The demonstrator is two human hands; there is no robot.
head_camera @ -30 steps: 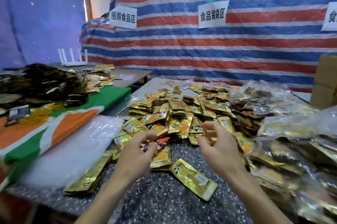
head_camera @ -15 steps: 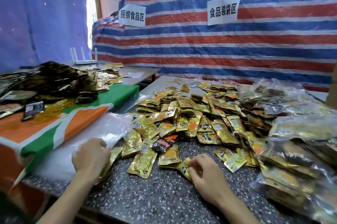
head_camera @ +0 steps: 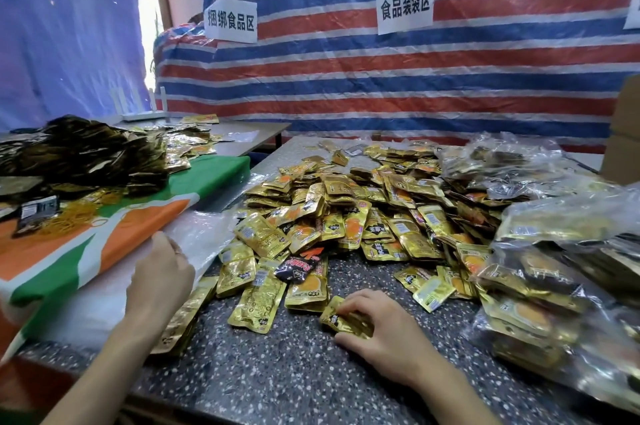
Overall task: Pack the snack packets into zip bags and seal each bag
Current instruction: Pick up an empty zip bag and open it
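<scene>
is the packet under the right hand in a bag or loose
Loose: the packet lies on the bare table, the right hand curling its fingers on it, with no clear plastic around it.

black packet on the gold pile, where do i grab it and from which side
Pinch the black packet by its near left end, coming from the front of the table. It lies flat on top of the gold packets at the pile's near edge, uncovered, so a pinch on that thin end should lift it alone.
</scene>
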